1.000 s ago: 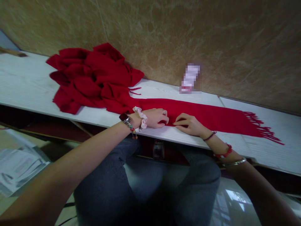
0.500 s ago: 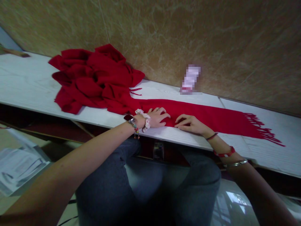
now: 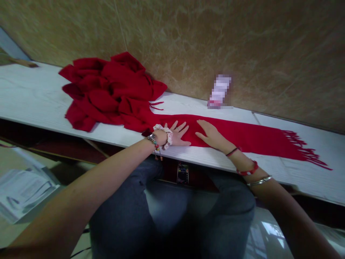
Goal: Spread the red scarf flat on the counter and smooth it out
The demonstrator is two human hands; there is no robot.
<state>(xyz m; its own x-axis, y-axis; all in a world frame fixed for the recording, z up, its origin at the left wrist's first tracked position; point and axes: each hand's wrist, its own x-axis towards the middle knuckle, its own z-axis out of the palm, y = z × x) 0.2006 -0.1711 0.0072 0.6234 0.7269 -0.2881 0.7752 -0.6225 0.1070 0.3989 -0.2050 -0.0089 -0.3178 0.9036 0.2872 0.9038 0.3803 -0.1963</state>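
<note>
A red scarf [image 3: 242, 138] stretches along a white wood-grain ledge, its flat part running right to a fringed end. Its left part is heaped in loose folds, with a few fringe strands showing beside the heap. Spread on the flat part near the front edge is my left hand [image 3: 178, 136], fingers apart and holding nothing. Just to its right, my right hand [image 3: 211, 135] lies over the cloth with fingers stretched out and the thumb apart. A strip of red fabric shows between the two hands.
The white ledge [image 3: 29, 93] runs along a brown marbled wall [image 3: 188, 43]. Against the wall leans a blurred-out pinkish item [image 3: 219, 91]. Below the ledge, a phone [image 3: 183, 173] lies on a dark shelf above my knees. A pale box with papers [image 3: 24, 194] stands lower left.
My left fingers have spread flatter on the scarf. My right hand has moved slightly left and away from me, its fingers straightening from a bent pose. The scarf looks much the same.
</note>
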